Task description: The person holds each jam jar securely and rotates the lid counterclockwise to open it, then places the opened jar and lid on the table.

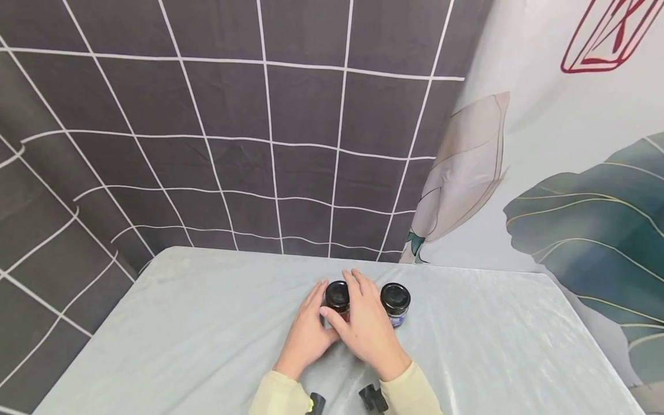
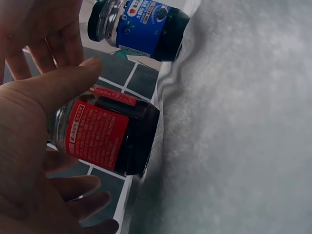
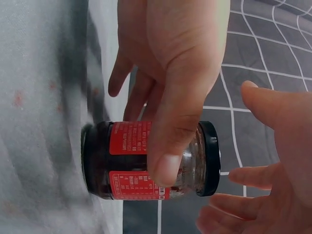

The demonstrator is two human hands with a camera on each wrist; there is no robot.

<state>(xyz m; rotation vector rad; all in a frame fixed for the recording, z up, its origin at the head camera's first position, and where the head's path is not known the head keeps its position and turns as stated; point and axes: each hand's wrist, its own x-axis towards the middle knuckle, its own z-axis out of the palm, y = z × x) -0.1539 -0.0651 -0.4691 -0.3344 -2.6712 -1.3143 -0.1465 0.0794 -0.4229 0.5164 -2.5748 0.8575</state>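
Observation:
A glass jar with a red label point(image 2: 97, 134) and a black lid point(image 1: 337, 294) stands upright on the cloth-covered table. My left hand point(image 1: 308, 333) is on its left side. The left thumb point(image 3: 168, 168) lies across the front of the jar, while the left fingers point(image 2: 90, 204) spread beside it with a gap; I cannot tell whether the thumb touches. My right hand point(image 1: 368, 323) hovers over the jar's right side, its fingers extended and apart from the glass in the right wrist view. A second, blue-labelled jar point(image 1: 396, 300) stands just right of the right hand.
Pale grey cloth point(image 1: 207, 328) covers the table, slightly wrinkled. Behind it hangs a dark curtain point(image 1: 301, 109) with a white grid. On the right is a white curtain point(image 1: 539, 115) printed with large leaves.

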